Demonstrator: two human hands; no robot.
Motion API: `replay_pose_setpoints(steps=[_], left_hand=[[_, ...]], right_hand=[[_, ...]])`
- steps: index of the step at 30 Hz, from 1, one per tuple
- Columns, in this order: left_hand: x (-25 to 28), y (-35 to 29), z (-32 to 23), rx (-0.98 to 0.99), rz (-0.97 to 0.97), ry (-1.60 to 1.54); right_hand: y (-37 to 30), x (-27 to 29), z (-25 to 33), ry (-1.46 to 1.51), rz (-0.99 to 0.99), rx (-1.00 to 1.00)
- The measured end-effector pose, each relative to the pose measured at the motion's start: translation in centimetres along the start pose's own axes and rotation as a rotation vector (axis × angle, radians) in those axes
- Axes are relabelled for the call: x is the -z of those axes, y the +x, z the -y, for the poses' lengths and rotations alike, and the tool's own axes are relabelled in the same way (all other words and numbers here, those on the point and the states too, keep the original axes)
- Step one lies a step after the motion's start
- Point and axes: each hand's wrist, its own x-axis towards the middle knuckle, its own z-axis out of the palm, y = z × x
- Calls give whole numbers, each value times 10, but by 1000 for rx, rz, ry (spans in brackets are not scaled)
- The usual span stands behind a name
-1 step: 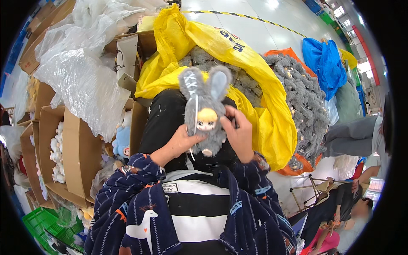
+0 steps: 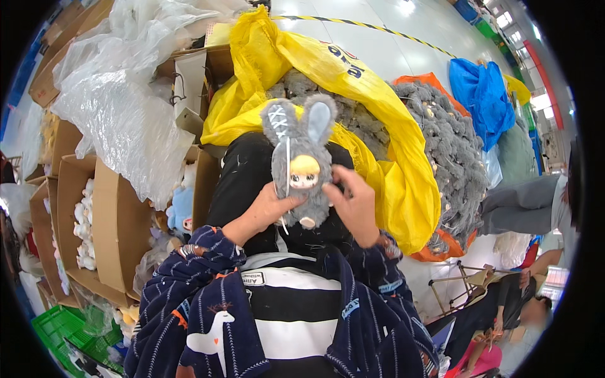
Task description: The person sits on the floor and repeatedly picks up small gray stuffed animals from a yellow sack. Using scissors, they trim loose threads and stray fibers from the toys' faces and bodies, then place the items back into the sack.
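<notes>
Gripping a grey bunny-eared doll (image 2: 301, 151) in the left hand (image 2: 259, 211), closed around the lower left side with the thumb laid across the front. Can't tell for sure about the right hand (image 2: 354, 198): right up at the doll's other side with bent fingers, but can't make out whether pinching the fur or only touching it.

As for the doll, held just over the lap, in front of black pants (image 2: 242, 167), facing up with both ears pointing away from the body. White lacing criss-crossed on the left ear, pale blue lining inside the right one, plus a white cord (image 2: 288, 164) running down the front.

Just beyond, a big yellow sack (image 2: 403, 195), lying open around a load of grey plush (image 2: 362, 123). To the right of that, a heap (image 2: 447, 138) of more grey plush in an orange bag (image 2: 449, 238), then a blue bag (image 2: 482, 101) behind.

Over on the left, cardboard boxes (image 2: 113, 227) with white toys (image 2: 85, 223) and a blue toy (image 2: 179, 206) inside, under crumpled clear plastic (image 2: 120, 88). Down in the lower left, a green crate (image 2: 60, 327). Off to the right, a couple of co-workers (image 2: 523, 205).
</notes>
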Motion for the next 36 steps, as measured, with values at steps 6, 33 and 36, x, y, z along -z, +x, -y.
replay_pose_setpoints(steps=[6, 33, 36], left_hand=[[3, 8, 8, -9, -89, -97], [10, 20, 19, -207, -126, 318], [3, 27, 4, -394, -158, 364]], right_hand=[[-15, -21, -17, -185, 48, 328], [-5, -8, -12, 253, -10, -109], [8, -13, -24, 233, -1, -124]])
